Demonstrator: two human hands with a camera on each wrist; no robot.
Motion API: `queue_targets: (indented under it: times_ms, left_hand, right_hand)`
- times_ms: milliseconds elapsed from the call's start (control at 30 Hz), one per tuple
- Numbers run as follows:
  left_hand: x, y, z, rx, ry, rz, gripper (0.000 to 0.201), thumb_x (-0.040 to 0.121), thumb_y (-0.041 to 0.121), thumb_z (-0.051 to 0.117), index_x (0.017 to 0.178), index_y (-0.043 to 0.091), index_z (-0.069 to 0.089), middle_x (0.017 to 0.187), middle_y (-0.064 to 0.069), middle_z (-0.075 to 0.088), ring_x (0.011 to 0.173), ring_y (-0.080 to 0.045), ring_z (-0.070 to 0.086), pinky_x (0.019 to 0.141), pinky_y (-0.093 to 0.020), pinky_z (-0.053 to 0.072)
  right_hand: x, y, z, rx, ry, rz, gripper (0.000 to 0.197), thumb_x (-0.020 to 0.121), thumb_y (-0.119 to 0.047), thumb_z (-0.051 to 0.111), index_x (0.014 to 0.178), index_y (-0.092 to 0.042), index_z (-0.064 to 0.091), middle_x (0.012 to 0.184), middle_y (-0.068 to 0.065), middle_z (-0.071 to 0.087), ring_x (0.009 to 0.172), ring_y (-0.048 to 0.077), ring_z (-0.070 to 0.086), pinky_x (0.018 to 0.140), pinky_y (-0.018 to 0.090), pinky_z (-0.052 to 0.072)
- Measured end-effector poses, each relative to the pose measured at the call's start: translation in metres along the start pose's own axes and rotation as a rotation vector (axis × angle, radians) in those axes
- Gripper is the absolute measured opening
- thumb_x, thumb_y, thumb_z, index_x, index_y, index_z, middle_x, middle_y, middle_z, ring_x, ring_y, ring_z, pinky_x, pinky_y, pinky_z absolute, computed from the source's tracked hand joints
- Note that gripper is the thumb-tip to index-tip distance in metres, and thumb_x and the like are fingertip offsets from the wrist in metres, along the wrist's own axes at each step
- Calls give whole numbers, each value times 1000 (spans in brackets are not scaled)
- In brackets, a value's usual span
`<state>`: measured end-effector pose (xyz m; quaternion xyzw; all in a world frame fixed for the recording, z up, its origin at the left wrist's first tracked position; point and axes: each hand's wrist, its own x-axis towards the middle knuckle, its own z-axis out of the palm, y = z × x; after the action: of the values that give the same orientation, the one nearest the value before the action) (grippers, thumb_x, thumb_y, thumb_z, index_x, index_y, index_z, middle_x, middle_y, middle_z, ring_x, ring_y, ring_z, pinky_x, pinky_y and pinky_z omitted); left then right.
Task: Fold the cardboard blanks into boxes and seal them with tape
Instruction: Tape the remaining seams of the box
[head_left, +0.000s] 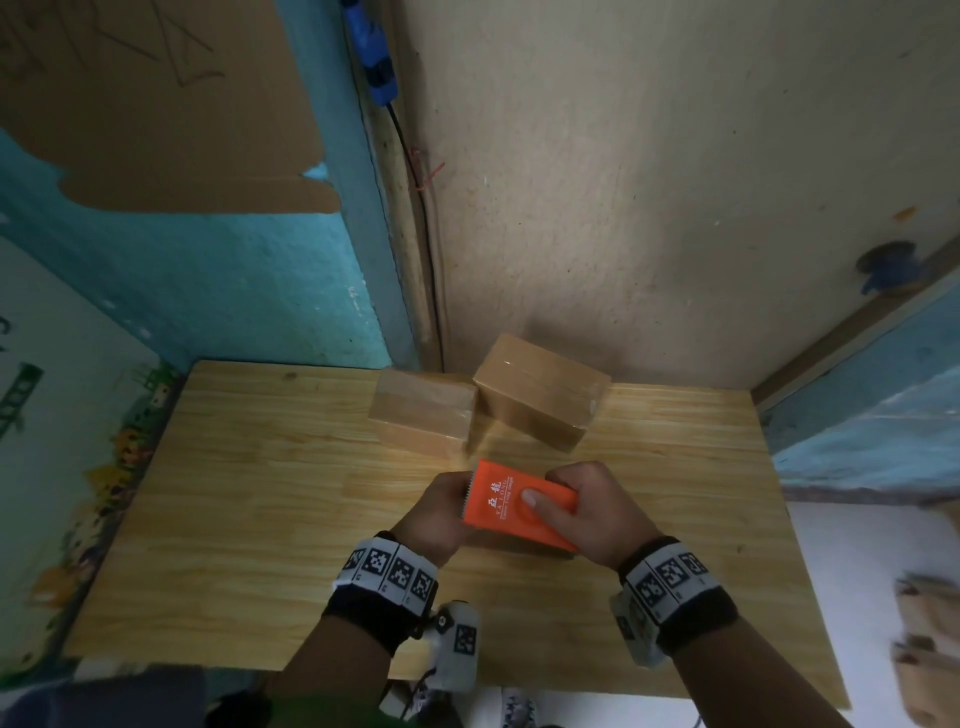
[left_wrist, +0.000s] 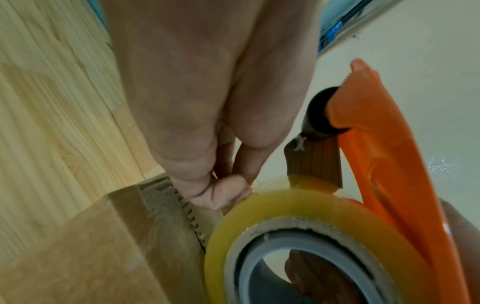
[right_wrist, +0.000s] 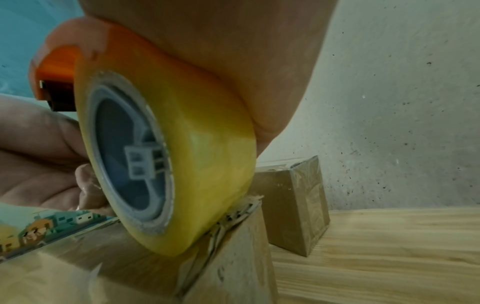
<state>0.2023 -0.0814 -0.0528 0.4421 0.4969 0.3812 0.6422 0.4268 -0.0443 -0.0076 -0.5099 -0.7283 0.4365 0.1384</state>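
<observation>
Head view: both hands work a tape dispenser over a box on the table.

Head view shows the right hand (head_left: 597, 512) curled round the orange dispenser (head_left: 519, 506), thumb flat on top, probably to steer it along the seam. The left hand (head_left: 441, 512) sits at the toothed end, its fingers hidden there. The box under them is almost covered. Two taped boxes (head_left: 423, 415) (head_left: 540, 397) stand further back by the wall, likely put aside as finished. Left wrist view: the fingers (left_wrist: 221, 193) are curled and pinch at the box (left_wrist: 85, 246) edge beside the yellow roll (left_wrist: 298, 207), I think to hold the tape end down. Right wrist view: the roll (right_wrist: 182, 144) rests on the box corner (right_wrist: 233, 257), and the palm wraps the dispenser from above.
</observation>
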Motion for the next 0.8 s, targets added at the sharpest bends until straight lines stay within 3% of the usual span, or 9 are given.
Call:
queue_targets:
  times_ms: [100, 200, 267, 333, 500, 600, 733, 800]
  left_hand:
    - [-2, -1, 1, -16, 26, 1, 18, 87, 6, 77, 104, 8, 75, 105, -17, 76, 101, -36, 73, 93, -48, 58]
    - [-4, -4, 5, -54, 103, -45, 10, 90, -5, 69, 98, -1, 73, 97, -20, 75, 92, -36, 73, 83, -42, 60]
    - [-4, -8, 7, -43, 171, -69, 6, 91, -7, 67, 93, -5, 72, 93, -25, 74, 87, -43, 71, 80, -45, 60]
    - [-3, -13, 8, -26, 196, -61, 7, 90, -5, 68, 96, -9, 71, 96, -31, 71, 93, -52, 67, 85, -52, 57]
    - [-8, -13, 15, -9, 279, -22, 8, 88, -6, 72, 95, -3, 75, 94, -18, 77, 93, -39, 73, 87, -50, 61]
    - [-9, -9, 18, -27, 279, -24, 11, 91, -2, 69, 89, 6, 75, 89, -8, 78, 85, -23, 75, 76, -34, 59]
    - [-7, -4, 19, -54, 253, -18, 10, 93, -4, 67, 100, -7, 73, 95, -15, 78, 86, -22, 75, 76, -28, 58]
    - [-7, -1, 19, -45, 237, -4, 9, 92, -3, 68, 99, -6, 73, 91, -10, 79, 84, -19, 75, 75, -26, 59]
  right_hand:
    - [1, 0, 1, -7, 4, 3, 67, 84, -77, 55, 81, -12, 71, 76, 9, 73, 64, 21, 70, 62, 50, 59]
    - [1, -3, 1, 5, 9, 10, 65, 83, -76, 56, 78, -13, 71, 73, 8, 71, 62, 20, 69, 58, 43, 59]
    - [1, -5, 1, 15, 14, 11, 64, 82, -76, 56, 75, -14, 70, 69, 5, 70, 59, 20, 67, 57, 38, 55]
    - [2, -5, 1, 24, 14, 26, 64, 81, -77, 57, 77, -14, 70, 70, 6, 70, 60, 19, 69, 58, 40, 58]
    - [2, -4, 2, 32, 1, 53, 54, 88, -68, 64, 81, -15, 72, 74, 7, 73, 62, 18, 71, 59, 39, 60]
    - [4, -5, 2, 12, 9, 47, 47, 94, -58, 68, 79, -14, 72, 71, 6, 71, 59, 18, 69, 54, 33, 56]
    - [3, -5, 0, 34, 3, 49, 45, 96, -53, 68, 80, -12, 71, 71, 6, 71, 60, 20, 70, 54, 33, 56]
    - [3, -5, 0, 33, 6, 38, 47, 96, -53, 68, 78, -10, 71, 70, 8, 71, 59, 22, 69, 53, 33, 54]
